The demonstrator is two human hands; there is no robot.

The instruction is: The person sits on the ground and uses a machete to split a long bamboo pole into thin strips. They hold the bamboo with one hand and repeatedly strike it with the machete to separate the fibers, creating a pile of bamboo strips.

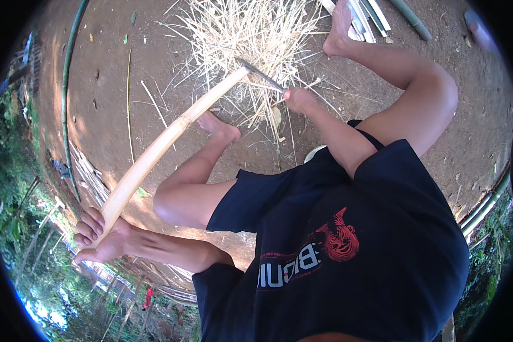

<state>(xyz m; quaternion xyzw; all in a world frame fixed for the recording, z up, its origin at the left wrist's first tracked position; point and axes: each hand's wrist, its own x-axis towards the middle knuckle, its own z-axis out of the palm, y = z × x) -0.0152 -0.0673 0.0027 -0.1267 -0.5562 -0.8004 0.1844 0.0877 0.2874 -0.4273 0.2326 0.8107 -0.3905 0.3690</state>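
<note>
The left hand sits low at the left of the scene, its grip clamped around the near end of a long pale bamboo strip. The fingers curl over the top of the strip, with the thumb underneath. From there the strip runs up and to the right in a gentle bow, and its far end meets a knife blade near the middle of the scene.

The right hand is further off, right of centre, with its grip shut on the knife's handle, which the hand hides. The thin grey blade points up and to the left, touching the tip of the strip.

Just beyond the blade lies a heap of dry straw-coloured shavings on the bare dirt ground. The person's left foot rests on the ground under the strip, near the shavings; the right foot is at the far edge, beside some split bamboo pieces. A long green bamboo pole curves along the far left. The person wears a dark shirt.
</note>
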